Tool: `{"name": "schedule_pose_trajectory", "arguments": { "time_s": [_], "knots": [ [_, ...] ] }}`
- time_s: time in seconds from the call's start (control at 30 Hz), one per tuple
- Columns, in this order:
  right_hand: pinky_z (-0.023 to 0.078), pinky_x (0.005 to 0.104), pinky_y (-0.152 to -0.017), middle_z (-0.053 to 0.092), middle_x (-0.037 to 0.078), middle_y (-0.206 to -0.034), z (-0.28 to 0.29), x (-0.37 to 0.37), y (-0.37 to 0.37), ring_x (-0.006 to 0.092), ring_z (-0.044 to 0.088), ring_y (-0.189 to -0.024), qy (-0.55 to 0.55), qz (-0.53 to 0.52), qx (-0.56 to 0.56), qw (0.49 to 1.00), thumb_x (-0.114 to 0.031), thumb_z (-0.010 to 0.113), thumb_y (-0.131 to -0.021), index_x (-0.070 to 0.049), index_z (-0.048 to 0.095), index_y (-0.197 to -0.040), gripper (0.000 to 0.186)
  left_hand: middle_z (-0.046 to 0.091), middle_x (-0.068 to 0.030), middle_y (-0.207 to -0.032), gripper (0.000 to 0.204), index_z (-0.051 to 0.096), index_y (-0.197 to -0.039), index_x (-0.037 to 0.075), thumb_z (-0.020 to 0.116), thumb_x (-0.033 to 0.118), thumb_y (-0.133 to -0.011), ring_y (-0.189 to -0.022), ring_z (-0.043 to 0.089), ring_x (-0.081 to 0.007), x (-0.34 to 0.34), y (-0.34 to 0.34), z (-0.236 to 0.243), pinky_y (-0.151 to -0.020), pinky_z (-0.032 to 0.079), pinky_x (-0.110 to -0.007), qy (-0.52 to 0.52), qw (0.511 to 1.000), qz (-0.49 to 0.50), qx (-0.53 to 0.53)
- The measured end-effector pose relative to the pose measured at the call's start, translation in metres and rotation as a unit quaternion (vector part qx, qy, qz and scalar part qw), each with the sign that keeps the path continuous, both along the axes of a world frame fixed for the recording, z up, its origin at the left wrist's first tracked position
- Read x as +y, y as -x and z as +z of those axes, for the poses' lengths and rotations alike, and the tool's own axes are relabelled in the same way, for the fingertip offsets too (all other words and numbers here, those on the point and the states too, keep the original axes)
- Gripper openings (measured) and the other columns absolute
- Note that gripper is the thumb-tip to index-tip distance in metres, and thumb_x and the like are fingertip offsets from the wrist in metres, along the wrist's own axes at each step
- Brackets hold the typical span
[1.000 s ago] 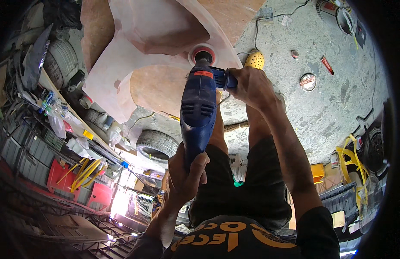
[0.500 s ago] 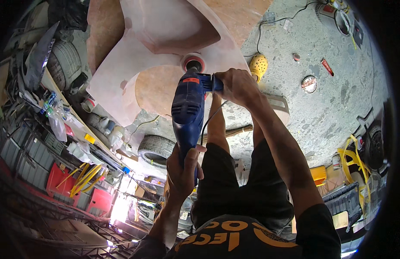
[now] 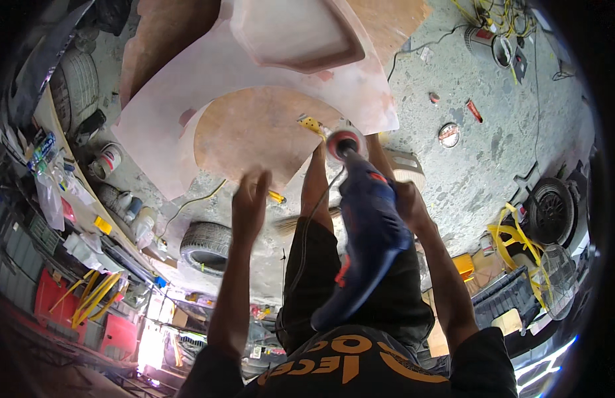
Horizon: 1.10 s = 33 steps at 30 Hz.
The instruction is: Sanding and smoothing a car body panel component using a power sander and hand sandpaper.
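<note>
A blue power drill with a round sanding pad at its front hangs before my body, tilted, its rear end low against my shirt. My right hand is closed round its side handle, which is mostly hidden. My left hand is off the drill, raised at the left, blurred, with fingers apart and nothing visible in them. Beyond both hands lies a pale, pinkish sanded car body panel with a curved cut-out and a raised recess. The pad is apart from the panel's worked surface.
Brown board shows through the panel's cut-out. A tyre lies left of my legs. On the concrete floor at right are a round lid, a red tube and a tin. A cord hangs by my leg.
My left hand has let go of the drill's rear grip and moved up and left. My right hand has drawn the drill back off the panel, towards my body and to the right.
</note>
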State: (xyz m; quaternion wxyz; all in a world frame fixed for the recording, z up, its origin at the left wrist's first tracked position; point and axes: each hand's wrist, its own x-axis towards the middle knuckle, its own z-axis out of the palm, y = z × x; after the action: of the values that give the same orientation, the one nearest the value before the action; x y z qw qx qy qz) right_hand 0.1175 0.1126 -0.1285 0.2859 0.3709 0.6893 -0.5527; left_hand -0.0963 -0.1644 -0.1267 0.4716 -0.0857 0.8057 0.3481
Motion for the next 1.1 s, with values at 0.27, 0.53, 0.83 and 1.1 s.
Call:
{"name": "schedule_pose_trajectory", "arguments": {
  "time_s": [0.27, 0.53, 0.83, 1.1],
  "knots": [
    [0.053, 0.0392, -0.075, 0.072, 0.019, -0.09, 0.044, 0.005, -0.078, 0.0253, 0.07, -0.081, -0.027, -0.091, 0.016, 0.995, -0.035, 0.063, -0.097, 0.0, 0.071, -0.107, 0.037, 0.058, -0.0257, -0.135, 0.106, 0.049, -0.131, -0.012, 0.085, 0.067, -0.07, -0.123, 0.061, -0.0349, 0.112, 0.074, -0.203, -0.099, 0.052, -0.04, -0.023, 0.967, 0.232, -0.106],
    [0.053, 0.0391, -0.076, 0.072, 0.019, -0.093, 0.04, 0.015, -0.113, 0.0247, 0.069, -0.083, 0.009, -0.092, 0.057, 0.994, -0.037, 0.061, -0.098, 0.0, 0.07, -0.108, 0.04, 0.056, -0.0308, -0.133, 0.115, 0.026, -0.139, -0.007, 0.101, 0.032, -0.06, -0.123, 0.059, -0.0428, 0.176, 0.082, -0.241, -0.105, 0.052, -0.049, 0.122, 0.864, 0.463, 0.156],
    [0.052, 0.039, -0.077, 0.072, 0.018, -0.096, 0.045, 0.051, -0.185, 0.024, 0.068, -0.085, 0.025, -0.127, 0.074, 0.989, -0.039, 0.059, -0.099, 0.001, 0.069, -0.11, 0.042, 0.06, -0.0287, -0.121, 0.081, 0.034, -0.123, -0.005, 0.092, 0.017, -0.071, -0.107, 0.068, -0.0399, 0.172, 0.084, -0.259, -0.093, 0.057, -0.049, 0.122, 0.834, 0.489, 0.224],
    [0.052, 0.0389, -0.079, 0.071, 0.018, -0.098, 0.049, 0.127, -0.226, 0.0234, 0.068, -0.087, 0.018, -0.125, 0.092, 0.988, -0.04, 0.057, -0.1, 0.001, 0.069, -0.111, 0.044, 0.06, -0.0268, -0.115, 0.076, 0.036, -0.115, -0.005, 0.091, 0.015, -0.067, -0.101, 0.068, -0.0355, 0.165, 0.102, -0.262, -0.087, 0.059, -0.045, 0.059, 0.804, 0.509, 0.302]
  ]
}}
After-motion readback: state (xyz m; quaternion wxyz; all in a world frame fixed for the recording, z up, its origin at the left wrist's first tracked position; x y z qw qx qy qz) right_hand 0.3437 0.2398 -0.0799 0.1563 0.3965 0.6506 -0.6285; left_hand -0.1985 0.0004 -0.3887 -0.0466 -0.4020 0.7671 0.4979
